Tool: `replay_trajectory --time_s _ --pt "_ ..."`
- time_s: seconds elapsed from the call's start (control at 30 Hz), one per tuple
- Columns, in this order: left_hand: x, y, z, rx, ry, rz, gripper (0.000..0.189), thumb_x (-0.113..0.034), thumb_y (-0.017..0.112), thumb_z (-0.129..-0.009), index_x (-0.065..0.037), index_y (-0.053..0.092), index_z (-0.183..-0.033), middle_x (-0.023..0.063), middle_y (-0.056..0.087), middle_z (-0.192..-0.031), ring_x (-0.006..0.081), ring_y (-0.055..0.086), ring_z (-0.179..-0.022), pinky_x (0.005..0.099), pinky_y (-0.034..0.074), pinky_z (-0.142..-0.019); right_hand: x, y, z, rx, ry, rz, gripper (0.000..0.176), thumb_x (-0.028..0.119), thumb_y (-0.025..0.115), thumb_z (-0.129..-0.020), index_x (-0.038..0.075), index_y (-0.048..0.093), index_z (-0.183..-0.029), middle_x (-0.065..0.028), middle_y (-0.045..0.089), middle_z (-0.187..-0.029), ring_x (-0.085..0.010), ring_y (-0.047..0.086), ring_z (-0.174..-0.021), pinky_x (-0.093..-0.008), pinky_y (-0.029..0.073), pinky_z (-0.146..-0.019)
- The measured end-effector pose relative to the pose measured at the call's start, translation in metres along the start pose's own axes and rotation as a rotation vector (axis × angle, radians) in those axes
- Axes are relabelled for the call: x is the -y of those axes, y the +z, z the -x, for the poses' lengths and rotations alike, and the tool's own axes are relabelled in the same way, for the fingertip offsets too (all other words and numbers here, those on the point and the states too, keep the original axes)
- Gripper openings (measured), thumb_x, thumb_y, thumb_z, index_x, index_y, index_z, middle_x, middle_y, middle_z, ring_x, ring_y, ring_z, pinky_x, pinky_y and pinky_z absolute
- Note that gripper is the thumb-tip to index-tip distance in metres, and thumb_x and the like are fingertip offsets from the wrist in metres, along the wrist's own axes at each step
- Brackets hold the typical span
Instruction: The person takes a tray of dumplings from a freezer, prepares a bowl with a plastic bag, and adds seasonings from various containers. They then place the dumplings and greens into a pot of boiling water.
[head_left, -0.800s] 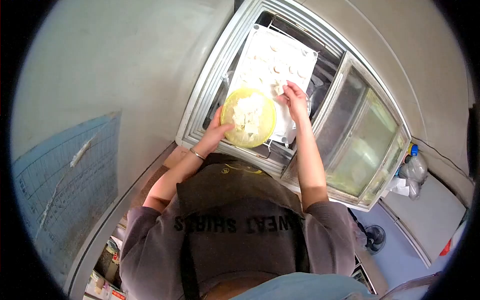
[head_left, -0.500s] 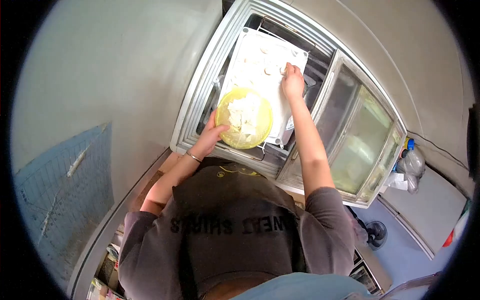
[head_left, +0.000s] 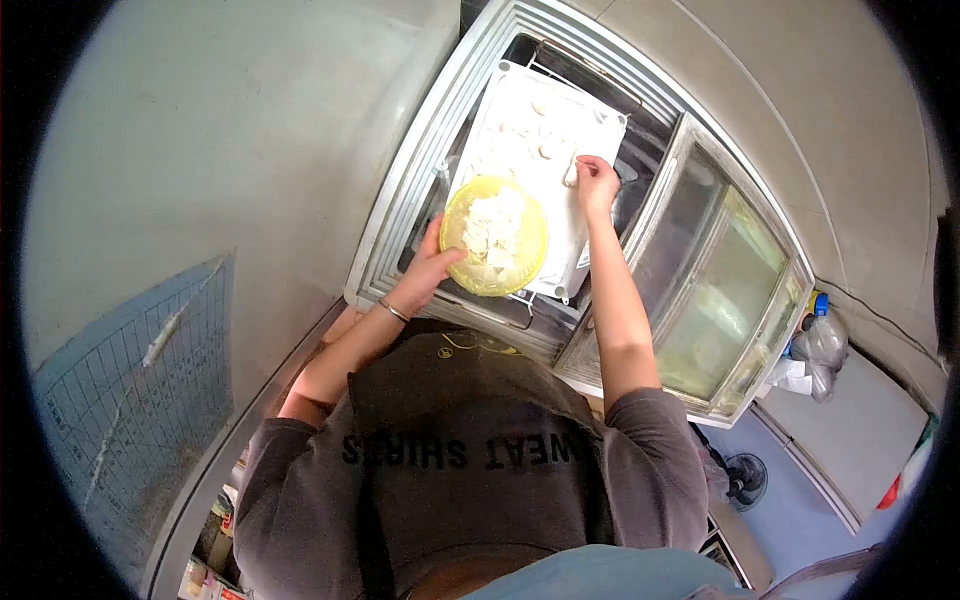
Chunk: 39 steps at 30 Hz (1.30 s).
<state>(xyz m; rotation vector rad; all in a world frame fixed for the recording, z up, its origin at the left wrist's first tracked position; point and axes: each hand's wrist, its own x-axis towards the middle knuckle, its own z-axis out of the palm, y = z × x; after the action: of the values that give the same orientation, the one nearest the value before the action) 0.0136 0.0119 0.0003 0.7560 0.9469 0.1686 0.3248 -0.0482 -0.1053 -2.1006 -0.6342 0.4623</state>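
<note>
A round yellow bowl (head_left: 532,258) with pale, whitish pieces (head_left: 492,228) in it is gripped at its left rim by my left hand (head_left: 431,266). It hangs over the near end of a white tray (head_left: 562,205). Several small pale pieces lie spread on the tray, hard to tell apart in the glare. At the tray's right edge, my right hand (head_left: 598,184) pinches a small whitish piece (head_left: 572,172) between thumb and fingers.
The tray sits on a wire rack in the opening of a chest freezer (head_left: 388,222). A framed glass lid (head_left: 725,285) covers its right part. Farther right are a plastic bag (head_left: 822,345), a grey-white cabinet top (head_left: 865,415) and a black fan (head_left: 746,478). A gridded sheet hangs at the left.
My right hand has moved a little nearer along the tray's right edge, and a whitish piece now shows at its fingertips. My left hand still holds the bowl. The view has shifted slightly.
</note>
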Motion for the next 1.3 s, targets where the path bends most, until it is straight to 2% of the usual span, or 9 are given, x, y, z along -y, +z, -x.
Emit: replay_trajectory --time_s 0.2,0.37,0.5,0.63,0.7,0.9,1.17,1.23,1.3 --pt "-0.009 0.009 -0.007 0.022 0.021 0.023 0.071 -0.003 0.053 -0.081 -0.012 0.016 -0.141 0.0122 0.039 -0.13 0.0227 0.045 -0.115 0.0338 0.048 -0.087 0.076 -0.056 0.034 0.636 0.458 -0.654 0.029 0.006 0.062 -0.081 0.004 0.06 -0.109 -0.0044 0.065 -0.094 -0.0112 0.059 -0.084 -0.0223 0.047 -0.07" --pt "-0.007 0.007 -0.011 0.02 -0.015 0.04 0.072 -0.002 0.053 -0.081 -0.012 0.015 -0.142 0.0112 0.039 -0.131 0.0216 0.046 -0.114 0.0331 0.049 -0.085 0.023 -0.015 -0.03 0.099 -0.493 0.327 0.04 0.004 0.061 -0.077 0.01 0.057 -0.117 -0.0146 0.061 -0.11 -0.024 0.054 -0.109 -0.0306 0.043 -0.088" --pt "-0.013 0.001 -0.005 0.0 -0.003 0.007 0.074 0.0 0.052 -0.08 -0.013 0.014 -0.143 0.01 0.038 -0.132 0.02 0.043 -0.118 0.0324 0.047 -0.087 0.017 0.007 -0.054 0.268 -0.606 0.324 0.035 0.004 0.062 -0.075 0.006 0.06 -0.11 -0.0142 0.063 -0.101 -0.0272 0.058 -0.097 -0.0338 0.047 -0.083" --pt "-0.009 -0.01 -0.001 0.006 0.005 0.057 0.075 0.002 0.054 -0.079 -0.013 0.016 -0.142 0.0088 0.04 -0.13 0.0198 0.044 -0.115 0.0319 0.047 -0.087 0.007 0.008 -0.035 0.327 0.084 -0.064 0.024 0.01 0.067 -0.078 0.004 0.062 -0.101 -0.007 0.065 -0.084 -0.0161 0.061 -0.067 -0.0276 0.051 -0.063" --pt "-0.01 -0.011 0.002 0.001 0.016 0.081 0.073 0.002 0.054 -0.079 -0.013 0.018 -0.141 0.0087 0.04 -0.129 0.0196 0.044 -0.115 0.0318 0.047 -0.087 -0.007 -0.009 -0.018 0.398 0.589 -0.845 0.015 0.01 0.063 -0.083 0.003 0.061 -0.097 -0.0031 0.063 -0.081 -0.0115 0.059 -0.062 -0.0218 0.05 -0.057" --pt "-0.012 -0.008 0.006 -0.007 -0.023 0.073 0.071 0.001 0.053 -0.08 -0.012 0.019 -0.14 0.0098 0.041 -0.129 0.0203 0.045 -0.115 0.0326 0.048 -0.087 0.004 -0.021 0.01 0.279 0.778 -1.208 0.024 0.019 0.056 -0.089 0.006 0.053 -0.109 -0.0045 0.058 -0.093 -0.0139 0.059 -0.079 -0.027 0.052 -0.058" --pt "-0.01 -0.01 0.008 -0.006 0.002 0.031 0.07 0.001 0.052 -0.08 -0.012 0.019 -0.14 0.0096 0.04 -0.13 0.0203 0.045 -0.116 0.0326 0.048 -0.087 -0.007 0.008 0.008 0.007 -0.26 0.437 0.038 0.02 0.069 -0.077 0.0 0.055 -0.106 -0.0096 0.056 -0.094 -0.0132 0.059 -0.079 -0.0286 0.052 -0.067" --pt "-0.011 -0.008 0.011 -0.014 0.013 0.053 0.07 0.0 0.051 -0.08 -0.011 0.019 -0.141 0.0095 0.04 -0.13 0.0204 0.044 -0.116 0.0323 0.047 -0.088 0.012 -0.002 0.018 0.126 0.418 -0.205 0.033 0.017 0.066 -0.08 0.0 0.056 -0.106 -0.0072 0.06 -0.089 -0.0124 0.059 -0.08 -0.0268 0.051 -0.073" --pt "-0.01 -0.007 0.008 -0.01 0.011 0.055 0.07 0.0 0.051 -0.08 -0.011 0.018 -0.141 0.0096 0.04 -0.13 0.0203 0.044 -0.117 0.0318 0.047 -0.088 0.033 -0.018 0.035 0.167 0.549 -0.479 0.029 0.017 0.063 -0.083 0.0 0.058 -0.106 -0.0046 0.062 -0.088 -0.0109 0.058 -0.085 -0.0262 0.048 -0.081"
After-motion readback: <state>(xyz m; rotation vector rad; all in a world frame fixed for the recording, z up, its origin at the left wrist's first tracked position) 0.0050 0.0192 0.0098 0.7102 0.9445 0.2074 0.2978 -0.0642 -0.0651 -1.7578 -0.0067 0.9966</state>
